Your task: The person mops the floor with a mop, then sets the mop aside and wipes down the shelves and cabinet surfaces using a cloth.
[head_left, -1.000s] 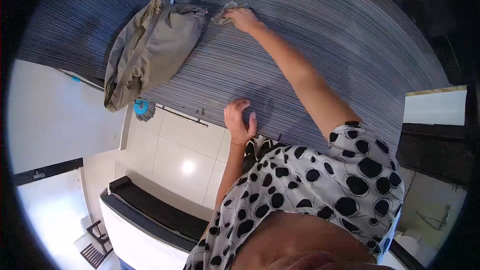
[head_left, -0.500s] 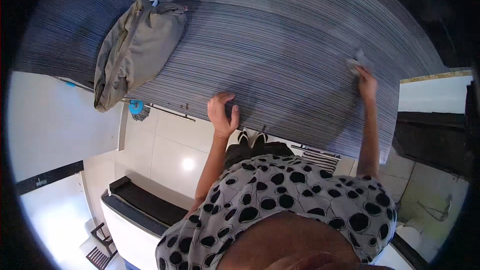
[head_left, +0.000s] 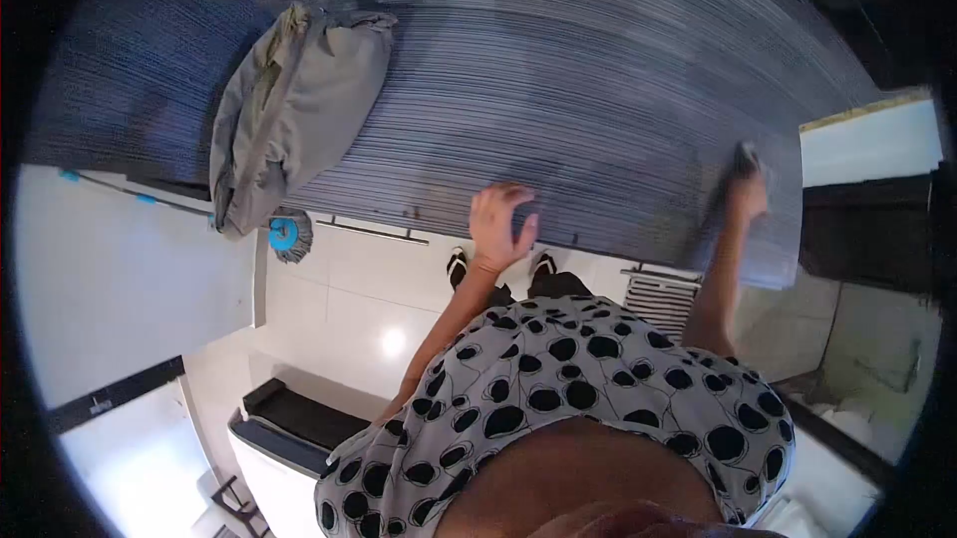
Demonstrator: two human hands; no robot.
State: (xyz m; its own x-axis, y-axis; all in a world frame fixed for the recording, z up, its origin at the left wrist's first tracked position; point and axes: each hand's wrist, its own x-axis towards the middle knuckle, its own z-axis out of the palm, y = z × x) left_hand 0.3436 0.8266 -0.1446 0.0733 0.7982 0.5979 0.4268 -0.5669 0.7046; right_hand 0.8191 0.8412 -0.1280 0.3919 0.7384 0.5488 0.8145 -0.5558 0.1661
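My right hand [head_left: 748, 197] is on the striped grey countertop [head_left: 558, 119] near its right end. Its fingers are closed on a small crumpled cloth [head_left: 746, 157], which is blurred and partly hidden. At the counter's front edge is my left hand [head_left: 501, 224], with slightly bent fingers, the thumb apart and nothing held. To its left, a bunched grey-green fabric item [head_left: 314, 104], perhaps a garment or bag, lies on the counter and hangs a little over the edge.
Below the counter at left is a round blue-and-grey mop head [head_left: 287, 234]. Long bar handles [head_left: 369, 229] run along the counter front. A striped mat or rack [head_left: 658, 304] is low on the right. A white appliance with a dark top [head_left: 299, 418] stands behind me at left.
My right hand has swept the cloth nearer the counter's front edge and slightly right. My left hand has shifted right along the edge. The whole view has also shifted slightly.
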